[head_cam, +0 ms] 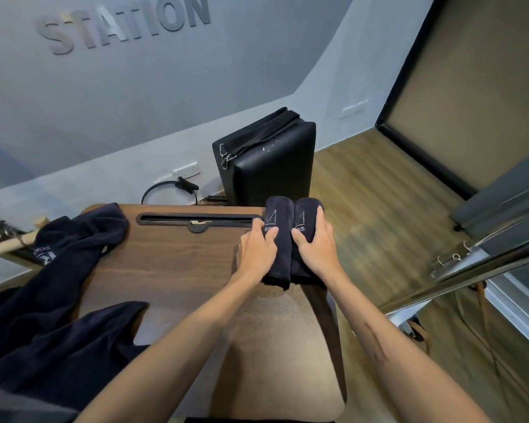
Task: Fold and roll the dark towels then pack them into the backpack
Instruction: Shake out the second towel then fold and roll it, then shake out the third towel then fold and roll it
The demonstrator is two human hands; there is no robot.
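Observation:
Two rolled dark navy towels lie side by side at the right end of the wooden table [171,257], each with a pale logo facing up. My left hand [258,250] rests on the left roll [277,239], fingers curled over its left side. My right hand [316,248] grips the right roll [307,215], thumb between the two rolls. A heap of unfolded dark towels [64,270] covers the table's left side and hangs toward me. A black boxy bag [269,160] stands upright on the floor beyond the table.
A dark slot with a handle [196,219] runs along the table's far edge. A black ring with a cable [168,190] lies by the wall socket. Wooden bar and metal clips sit at the far left. A beige padded seat [275,346] lies below my arms; a metal frame [471,264] is on the right.

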